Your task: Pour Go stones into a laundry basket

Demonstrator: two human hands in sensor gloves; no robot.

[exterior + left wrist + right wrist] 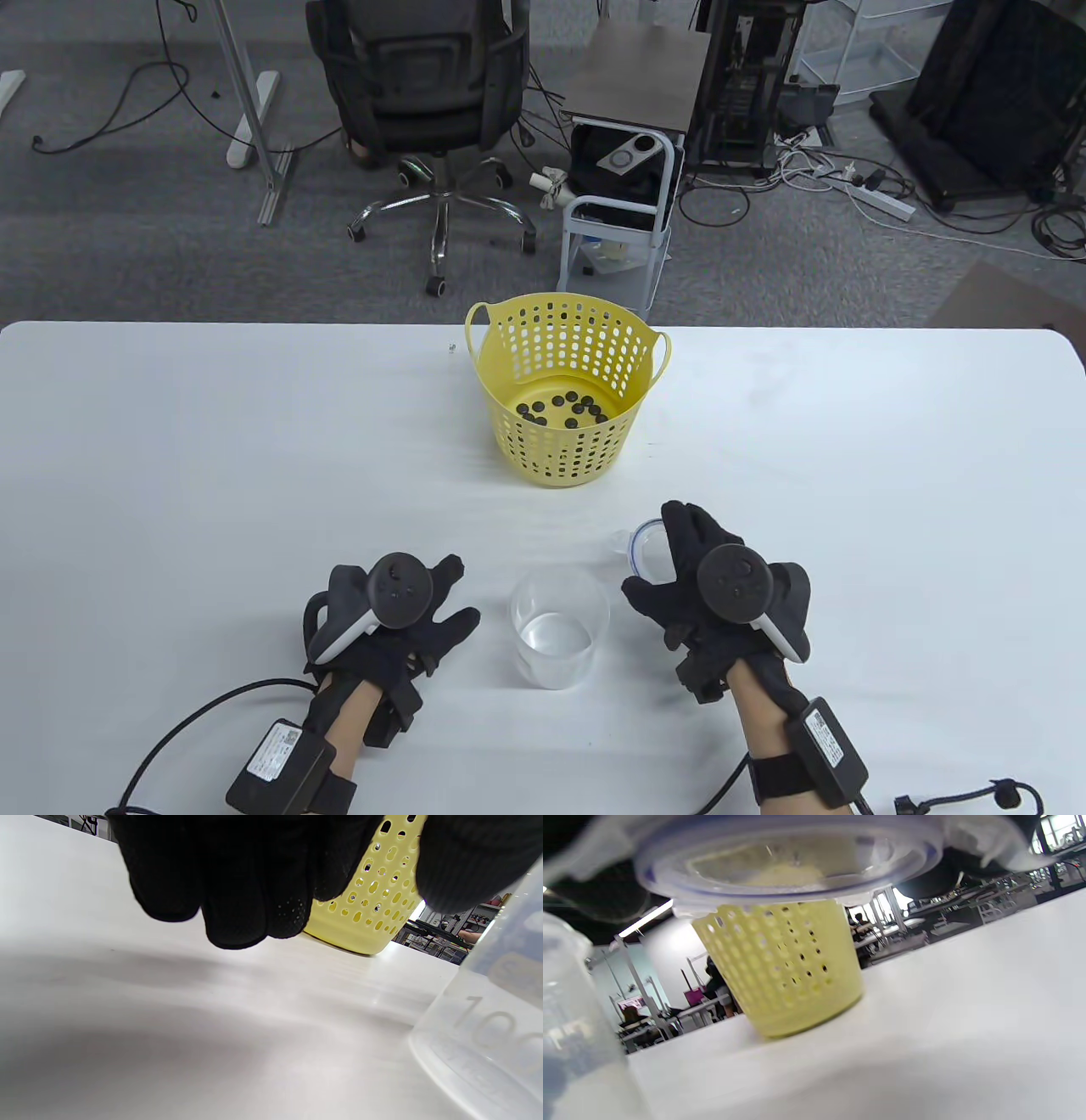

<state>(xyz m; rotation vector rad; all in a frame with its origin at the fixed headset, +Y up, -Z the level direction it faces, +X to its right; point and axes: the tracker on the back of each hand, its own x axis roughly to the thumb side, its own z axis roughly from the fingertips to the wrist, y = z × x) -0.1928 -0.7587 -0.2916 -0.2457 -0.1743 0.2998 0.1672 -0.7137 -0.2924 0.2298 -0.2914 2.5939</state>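
Right hand: grips a clear round lid with a blue rim, lifted off the white table, fingers curled over its top edge. In the right wrist view, lid fills the upper frame, above and in front of the basket.

Left hand: empty, fingers loosely spread above the tabletop, touching nothing.

Between the hands: an upright clear plastic jar, open, nothing dark visible inside; its wall just beside the left hand.

Farther back, well apart from both hands: yellow perforated laundry basket, upright near the table's far edge. On its floor: black Go stones scattered in a loose cluster.
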